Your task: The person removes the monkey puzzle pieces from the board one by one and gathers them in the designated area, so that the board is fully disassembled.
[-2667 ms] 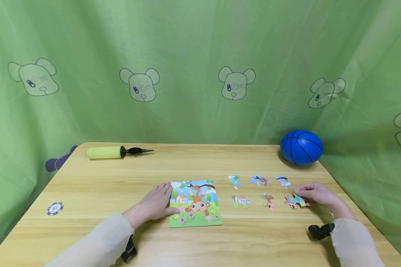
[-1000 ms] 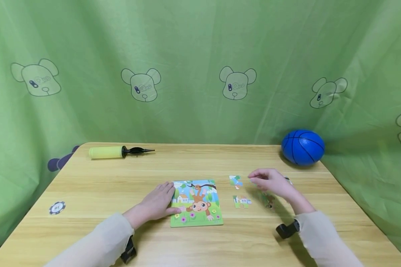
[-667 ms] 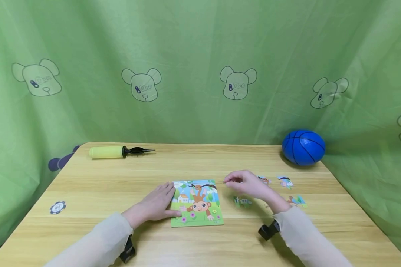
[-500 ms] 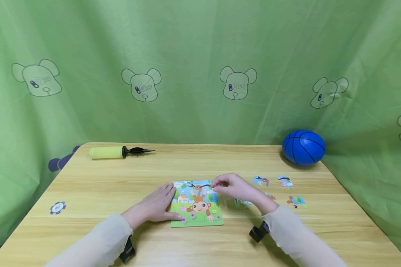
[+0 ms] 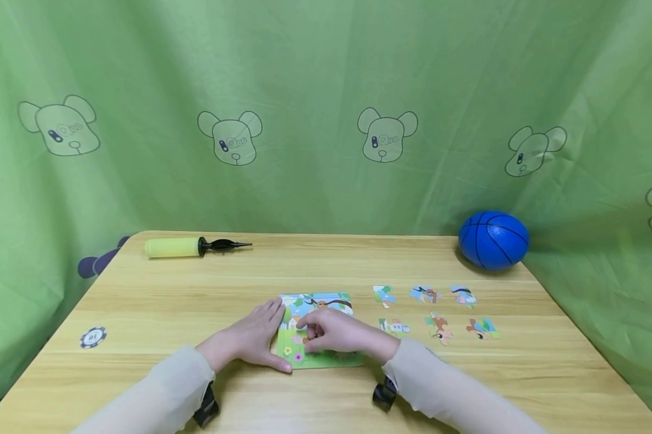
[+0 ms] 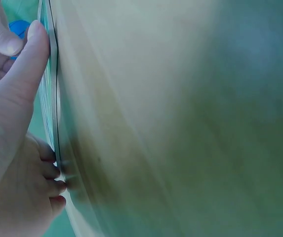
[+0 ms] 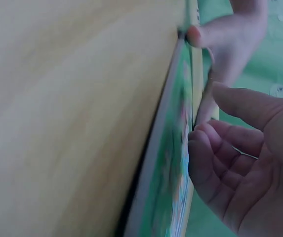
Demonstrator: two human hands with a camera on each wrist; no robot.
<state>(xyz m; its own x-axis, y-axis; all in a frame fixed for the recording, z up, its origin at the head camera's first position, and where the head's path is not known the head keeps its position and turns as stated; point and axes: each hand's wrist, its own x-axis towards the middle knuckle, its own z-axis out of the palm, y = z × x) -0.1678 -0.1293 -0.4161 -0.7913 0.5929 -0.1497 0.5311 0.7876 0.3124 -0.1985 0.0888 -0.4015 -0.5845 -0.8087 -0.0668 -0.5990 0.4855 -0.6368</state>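
A monkey picture puzzle board (image 5: 326,300) lies flat on the wooden table (image 5: 157,301). My left hand (image 5: 271,337) rests flat against the board's left edge, thumb along the lower corner; the left wrist view shows its thumb (image 6: 27,64) on the board's rim (image 6: 50,98). My right hand (image 5: 310,333) sits on the board with curled fingers, the tips digging at a piece in the left middle. In the right wrist view those fingertips (image 7: 200,143) touch the board's face (image 7: 173,187). Several loose pieces (image 5: 394,327) lie in two rows to the right.
A blue ball (image 5: 493,239) sits at the table's far right corner. A yellow hand pump (image 5: 187,246) lies at the far left, and a poker chip (image 5: 91,337) near the left edge. A green curtain (image 5: 326,120) hangs behind.
My right hand left a piece in the rows at the right and swept left across the table onto the board. The left hand stayed at the board's edge.
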